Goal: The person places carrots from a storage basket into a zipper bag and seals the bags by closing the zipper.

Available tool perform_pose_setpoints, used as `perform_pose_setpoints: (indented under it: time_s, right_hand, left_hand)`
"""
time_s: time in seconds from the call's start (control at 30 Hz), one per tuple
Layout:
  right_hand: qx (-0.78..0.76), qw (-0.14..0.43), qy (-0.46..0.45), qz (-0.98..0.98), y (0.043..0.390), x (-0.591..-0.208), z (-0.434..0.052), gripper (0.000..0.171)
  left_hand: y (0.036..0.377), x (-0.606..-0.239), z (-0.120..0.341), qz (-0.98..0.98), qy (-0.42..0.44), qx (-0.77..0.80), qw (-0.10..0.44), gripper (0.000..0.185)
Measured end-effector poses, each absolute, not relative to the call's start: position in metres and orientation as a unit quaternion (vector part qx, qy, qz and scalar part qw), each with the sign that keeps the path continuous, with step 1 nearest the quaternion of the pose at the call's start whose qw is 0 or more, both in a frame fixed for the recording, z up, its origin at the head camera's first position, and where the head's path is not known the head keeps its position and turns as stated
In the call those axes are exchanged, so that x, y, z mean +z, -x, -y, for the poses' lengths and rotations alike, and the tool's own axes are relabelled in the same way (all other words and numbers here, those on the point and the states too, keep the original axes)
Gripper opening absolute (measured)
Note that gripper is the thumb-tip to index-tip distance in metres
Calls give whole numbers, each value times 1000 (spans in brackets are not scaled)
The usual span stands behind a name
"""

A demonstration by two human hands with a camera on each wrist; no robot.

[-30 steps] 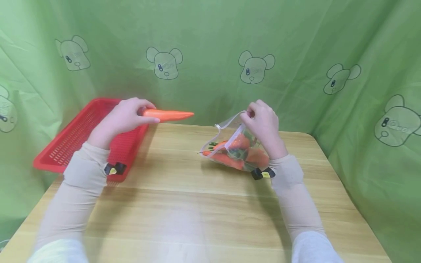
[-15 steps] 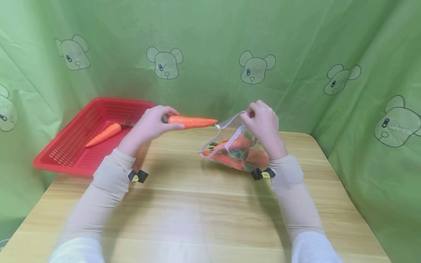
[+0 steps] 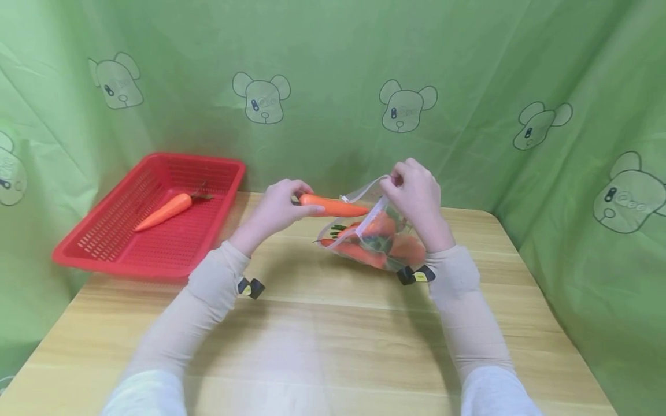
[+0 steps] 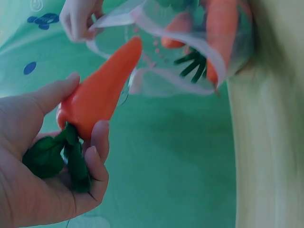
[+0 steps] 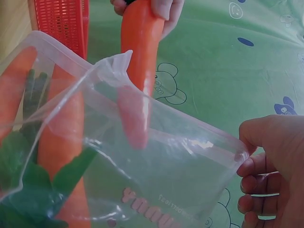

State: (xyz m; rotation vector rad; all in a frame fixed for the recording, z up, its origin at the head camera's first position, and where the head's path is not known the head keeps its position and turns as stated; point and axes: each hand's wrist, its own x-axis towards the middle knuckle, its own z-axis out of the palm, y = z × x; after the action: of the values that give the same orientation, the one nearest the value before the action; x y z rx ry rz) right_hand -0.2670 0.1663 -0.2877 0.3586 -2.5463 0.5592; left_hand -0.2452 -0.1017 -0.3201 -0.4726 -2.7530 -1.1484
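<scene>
My left hand (image 3: pixel 277 209) grips a carrot (image 3: pixel 333 206) near its thick end, with the green leaves (image 4: pixel 45 157) against the palm in the left wrist view. The carrot's narrow tip points right, at the mouth of a clear zip bag (image 5: pixel 183 185). In the right wrist view that tip shows through the bag's film. My right hand (image 3: pixel 413 193) pinches the bag's upper corner between thumb and index finger and keeps the mouth spread. Inside the bag lie several carrots (image 5: pixel 59 137) and green leafy pieces (image 5: pixel 28 190).
A red slotted basket (image 3: pixel 130 270) stands at the left of the wooden table (image 3: pixel 322 346). Another carrot (image 3: pixel 165 212) with a green top lies in it. Green curtain (image 3: pixel 333 52) with bear faces closes off the back and sides.
My left hand has carried the carrot from over the basket rightward and slightly down to the bag's mouth. The carrot in the basket has come into sight. My right hand and the bag stay put.
</scene>
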Motion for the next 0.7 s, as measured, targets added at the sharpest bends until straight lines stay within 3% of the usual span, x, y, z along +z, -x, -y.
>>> perform_pose_setpoints:
  time_s: [0.4, 0.7]
  right_hand:
    - [210, 261, -136, 932, 268, -288, -166, 15]
    - [215, 267, -137, 930, 268, -289, -165, 14]
  left_hand:
    - [250, -334, 78, 886, 190, -421, 39, 46]
    - [247, -332, 71, 828, 172, -533, -22, 46]
